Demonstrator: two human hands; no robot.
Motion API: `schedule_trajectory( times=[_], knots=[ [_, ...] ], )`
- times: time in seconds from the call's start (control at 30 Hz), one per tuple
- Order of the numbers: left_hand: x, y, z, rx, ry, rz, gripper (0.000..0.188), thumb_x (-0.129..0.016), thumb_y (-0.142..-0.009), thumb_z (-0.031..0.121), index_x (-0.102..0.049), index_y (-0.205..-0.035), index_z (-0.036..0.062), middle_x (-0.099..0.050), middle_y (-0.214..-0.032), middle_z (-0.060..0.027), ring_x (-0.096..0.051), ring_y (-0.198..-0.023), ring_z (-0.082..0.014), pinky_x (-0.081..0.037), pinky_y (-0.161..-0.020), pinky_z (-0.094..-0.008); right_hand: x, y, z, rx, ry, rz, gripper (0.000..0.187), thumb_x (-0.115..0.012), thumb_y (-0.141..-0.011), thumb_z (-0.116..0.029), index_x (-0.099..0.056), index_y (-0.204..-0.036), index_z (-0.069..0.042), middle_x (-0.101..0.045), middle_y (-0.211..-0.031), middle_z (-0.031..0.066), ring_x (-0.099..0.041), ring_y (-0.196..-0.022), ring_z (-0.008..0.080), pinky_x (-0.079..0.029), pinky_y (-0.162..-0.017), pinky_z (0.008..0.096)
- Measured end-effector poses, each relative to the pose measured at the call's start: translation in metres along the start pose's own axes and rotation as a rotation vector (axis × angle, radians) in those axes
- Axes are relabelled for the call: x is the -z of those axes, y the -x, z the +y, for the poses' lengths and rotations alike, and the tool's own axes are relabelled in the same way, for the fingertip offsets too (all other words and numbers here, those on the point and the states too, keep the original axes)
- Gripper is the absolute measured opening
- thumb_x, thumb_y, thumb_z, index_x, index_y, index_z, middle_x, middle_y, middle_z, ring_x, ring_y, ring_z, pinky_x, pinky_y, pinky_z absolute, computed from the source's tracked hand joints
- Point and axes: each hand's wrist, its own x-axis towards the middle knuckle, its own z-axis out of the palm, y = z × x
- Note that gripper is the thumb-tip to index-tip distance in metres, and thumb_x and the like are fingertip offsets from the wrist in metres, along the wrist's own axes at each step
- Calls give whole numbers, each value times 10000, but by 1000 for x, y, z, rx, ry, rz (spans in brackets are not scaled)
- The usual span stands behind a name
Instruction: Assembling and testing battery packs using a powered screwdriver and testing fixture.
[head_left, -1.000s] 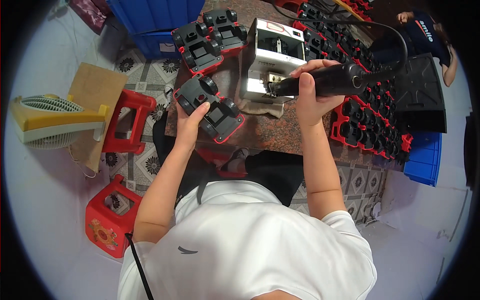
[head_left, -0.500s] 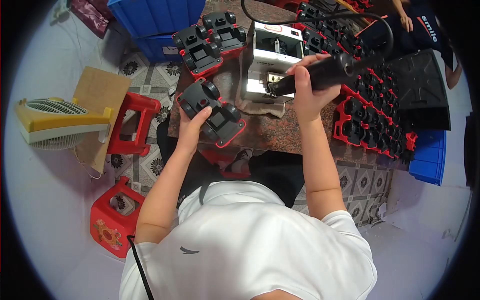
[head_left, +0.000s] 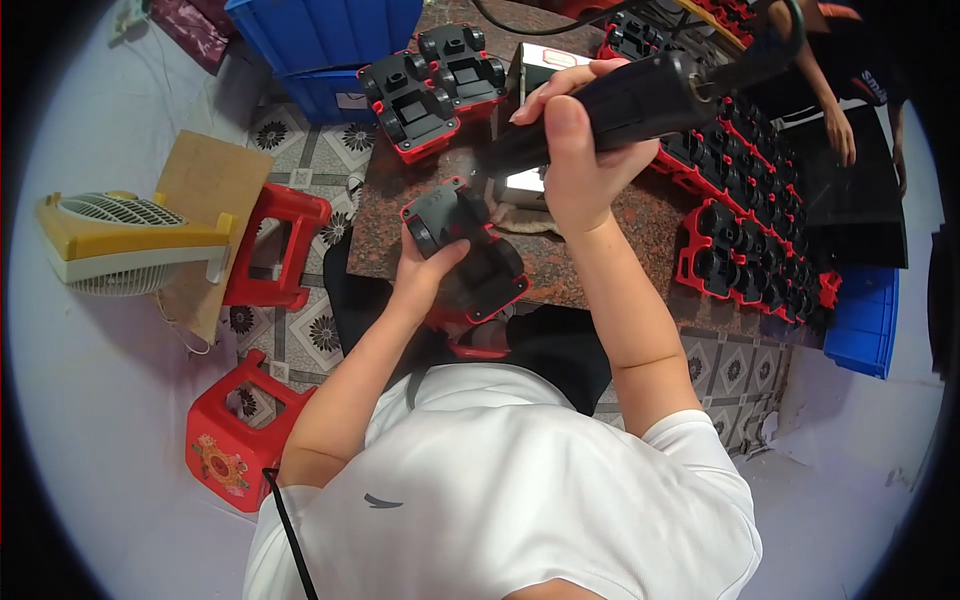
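Observation:
My left hand (head_left: 428, 265) grips a toy car (head_left: 485, 278) by its side, thumb on top. The car is upside down, black underneath with a red rim and black wheels, held near the table's front edge. My right hand (head_left: 582, 175) is wrapped around a black electric screwdriver (head_left: 635, 105), whose cable runs off its back end. The tool slants down to the left, its nose close to the car's far end; whether the tip touches is too blurred to tell. Behind it stands a white box-shaped machine (head_left: 533, 68), partly hidden by the tool and hand.
Two more upturned toy cars (head_left: 408, 105) lie at the back left of the speckled table (head_left: 385, 225). Several rows of them (head_left: 745, 255) fill the right side. Blue crates (head_left: 320, 35) stand behind; red stools (head_left: 270, 245) and a yellow fan (head_left: 130, 240) are left. Another person's hand (head_left: 840, 135) hangs at right.
The screwdriver has come left from the white machine toward the car. My left hand has brought the car a little to the right. The other person's arm has lowered.

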Motion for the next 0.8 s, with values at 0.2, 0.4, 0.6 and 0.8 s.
schedule_trajectory(
  times=[0.2,0.4,0.6,0.8],
  knots=[
    [-3,-4,-6,-26,116,-17,653,-718,-739,96,-359,-1283,72,-514,-1184,-77,-489,-1111,-183,-372,-973,-324,-7,6,15,22,52,-127,328,-645,-829,-71,-437,-1072,5,-585,-760,117,-591,-612,179,-516,-571,310],
    [-3,-9,-6,-72,85,-23,638,-725,-739,113,-357,-1257,51,-515,-1167,-81,-494,-1097,-176,-384,-963,-317,-14,7,18,-34,81,-155,331,-640,-818,-29,-434,-1074,9,-589,-770,116,-590,-619,168,-512,-581,297],
    [-6,-9,-4,-59,127,-20,650,-716,-744,102,-335,-1266,37,-509,-1175,-90,-495,-1092,-171,-382,-965,-317,-26,2,22,-129,62,-178,351,-635,-794,39,-430,-1078,21,-590,-792,108,-592,-628,151,-503,-597,276],
    [-4,-10,-5,-42,31,-9,663,-714,-741,84,-330,-1280,46,-512,-1180,-90,-494,-1097,-170,-376,-969,-316,-30,2,24,-147,88,-181,362,-644,-780,52,-443,-1080,29,-591,-780,94,-591,-636,136,-488,-596,256]
  ],
)
